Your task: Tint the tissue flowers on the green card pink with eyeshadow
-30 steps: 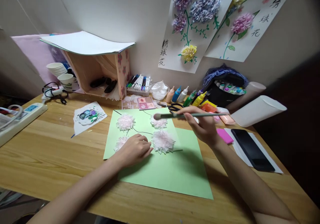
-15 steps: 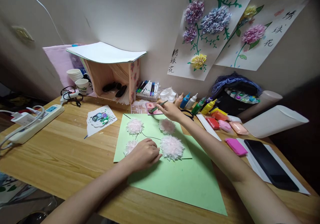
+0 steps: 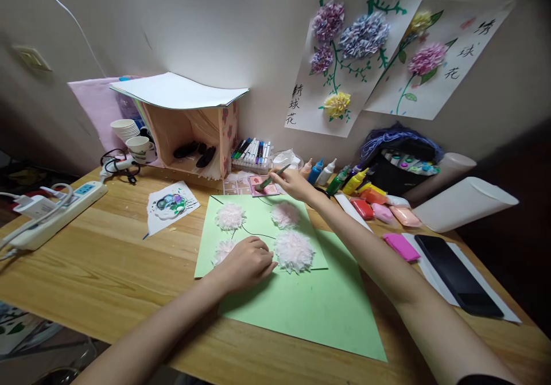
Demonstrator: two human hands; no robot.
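Note:
My right hand (image 3: 293, 183) pinches a dark green brush (image 3: 275, 177), its bristle end down on a small pink palette (image 3: 270, 190) at the back of the paper. My left hand (image 3: 252, 261) rests palm down on a light green sheet (image 3: 258, 213), fingers loosely bent and nothing visible in them. Around it on the sheet are pale pink ruffled paper flowers: a large one (image 3: 294, 251) just right of the hand, one at the back right (image 3: 284, 215), one at the back left (image 3: 230, 217) and one partly hidden by the hand (image 3: 224, 252). Thin dark lines run between them.
A second green sheet (image 3: 310, 310) lies underneath. Markers (image 3: 252, 152), paint bottles (image 3: 329, 172) and clay packs (image 3: 383, 212) line the back and right. A phone (image 3: 458, 276) lies at right, a paint-stained palette (image 3: 170, 204) at left, near a power strip (image 3: 60, 216).
The brush handle has tilted a little and its bristle end still touches the pink palette. My left hand has stayed in place on the sheet. The whole view has shifted slightly.

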